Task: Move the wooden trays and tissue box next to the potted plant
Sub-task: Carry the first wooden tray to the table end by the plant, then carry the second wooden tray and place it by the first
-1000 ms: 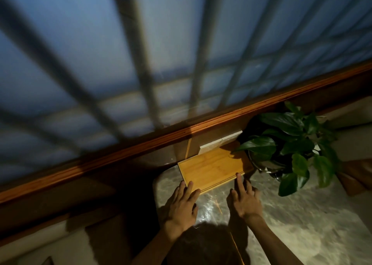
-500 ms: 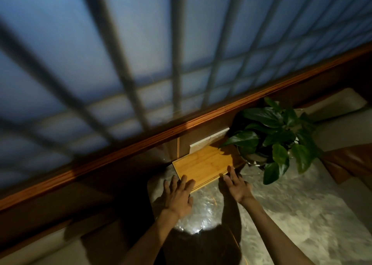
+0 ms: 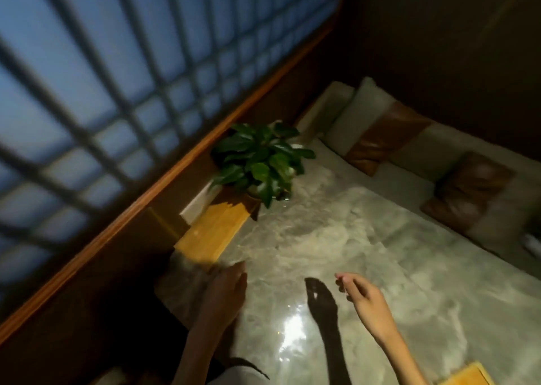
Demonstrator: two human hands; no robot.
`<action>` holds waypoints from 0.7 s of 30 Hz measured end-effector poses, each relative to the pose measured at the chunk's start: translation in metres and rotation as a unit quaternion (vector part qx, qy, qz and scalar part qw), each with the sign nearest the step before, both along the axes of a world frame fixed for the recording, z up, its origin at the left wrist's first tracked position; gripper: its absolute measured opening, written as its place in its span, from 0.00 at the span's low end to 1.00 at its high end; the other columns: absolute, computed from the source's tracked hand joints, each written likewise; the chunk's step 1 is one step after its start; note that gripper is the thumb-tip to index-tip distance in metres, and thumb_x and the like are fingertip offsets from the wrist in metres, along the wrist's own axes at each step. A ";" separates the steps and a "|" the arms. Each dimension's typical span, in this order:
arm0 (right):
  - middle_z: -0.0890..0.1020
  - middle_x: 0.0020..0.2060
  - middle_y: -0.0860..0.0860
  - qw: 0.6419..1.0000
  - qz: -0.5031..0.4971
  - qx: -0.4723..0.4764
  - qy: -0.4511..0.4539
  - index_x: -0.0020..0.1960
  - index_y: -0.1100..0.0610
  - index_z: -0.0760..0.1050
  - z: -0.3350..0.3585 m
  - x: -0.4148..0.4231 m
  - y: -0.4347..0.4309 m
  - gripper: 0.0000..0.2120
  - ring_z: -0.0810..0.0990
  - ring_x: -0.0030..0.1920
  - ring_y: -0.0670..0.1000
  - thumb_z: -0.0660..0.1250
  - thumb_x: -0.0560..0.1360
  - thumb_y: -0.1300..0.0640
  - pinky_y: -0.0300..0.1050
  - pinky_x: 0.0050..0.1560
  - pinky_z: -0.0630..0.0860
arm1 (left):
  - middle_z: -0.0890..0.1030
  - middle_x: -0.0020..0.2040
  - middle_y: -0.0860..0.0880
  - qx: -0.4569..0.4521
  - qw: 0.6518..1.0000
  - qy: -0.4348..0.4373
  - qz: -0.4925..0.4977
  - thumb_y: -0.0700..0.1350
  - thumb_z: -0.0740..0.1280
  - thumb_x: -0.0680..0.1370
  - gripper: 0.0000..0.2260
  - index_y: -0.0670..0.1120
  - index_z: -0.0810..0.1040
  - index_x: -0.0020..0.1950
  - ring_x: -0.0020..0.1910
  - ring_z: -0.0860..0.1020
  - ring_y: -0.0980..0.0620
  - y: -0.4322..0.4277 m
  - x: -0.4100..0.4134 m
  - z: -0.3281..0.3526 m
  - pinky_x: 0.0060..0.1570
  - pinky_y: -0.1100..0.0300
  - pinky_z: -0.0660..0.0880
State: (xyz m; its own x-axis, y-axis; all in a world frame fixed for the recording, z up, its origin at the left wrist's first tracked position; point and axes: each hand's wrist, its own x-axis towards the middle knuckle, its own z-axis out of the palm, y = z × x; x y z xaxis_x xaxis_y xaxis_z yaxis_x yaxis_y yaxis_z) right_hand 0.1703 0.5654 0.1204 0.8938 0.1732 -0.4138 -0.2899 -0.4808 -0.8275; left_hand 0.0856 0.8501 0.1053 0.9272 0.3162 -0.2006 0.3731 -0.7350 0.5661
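A light wooden tray [image 3: 212, 232] lies flat on the marble table [image 3: 366, 253], at its far corner, touching the base of the green potted plant [image 3: 260, 159]. A white box-like edge [image 3: 199, 200] shows behind the tray against the wall. My left hand [image 3: 224, 292] hovers just short of the tray's near end, fingers loosely apart, holding nothing. My right hand [image 3: 361, 295] is lifted over the table's middle, fingers curled and empty. A corner of another wooden tray [image 3: 465, 377] peeks in at the bottom right edge.
A wooden window sill [image 3: 164, 179] and a barred window [image 3: 117, 77] run along the left. Beyond the table's far side sits a bench with white and brown cushions [image 3: 389, 138]. A bright light reflection glares on the marble near me.
Both hands have let go of the tray and drawn back toward me. The view has swung right, bringing the cushions and a second tray corner into sight.
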 end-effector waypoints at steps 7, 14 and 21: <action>0.85 0.51 0.44 0.983 -0.173 -0.055 0.006 0.55 0.49 0.82 0.003 -0.095 -0.171 0.09 0.83 0.54 0.45 0.63 0.80 0.53 0.44 0.56 0.78 | 0.78 0.66 0.48 -0.100 0.982 0.054 -0.149 0.44 0.61 0.81 0.15 0.48 0.75 0.68 0.65 0.77 0.49 -0.139 0.027 0.021 0.69 0.51 0.71; 0.83 0.56 0.43 0.961 -0.267 -0.071 0.007 0.58 0.48 0.81 0.006 -0.148 -0.263 0.11 0.80 0.58 0.44 0.62 0.80 0.50 0.46 0.61 0.77 | 0.77 0.68 0.49 -0.102 0.955 0.093 -0.262 0.47 0.61 0.81 0.16 0.52 0.73 0.69 0.64 0.76 0.53 -0.248 0.035 0.031 0.66 0.63 0.67; 0.82 0.54 0.40 0.953 -0.293 -0.079 -0.005 0.58 0.45 0.79 0.014 -0.159 -0.297 0.10 0.80 0.57 0.42 0.61 0.80 0.49 0.34 0.51 0.72 | 0.77 0.68 0.54 -0.067 0.922 0.092 -0.371 0.50 0.58 0.81 0.17 0.54 0.71 0.70 0.58 0.76 0.64 -0.304 0.044 0.040 0.55 0.69 0.67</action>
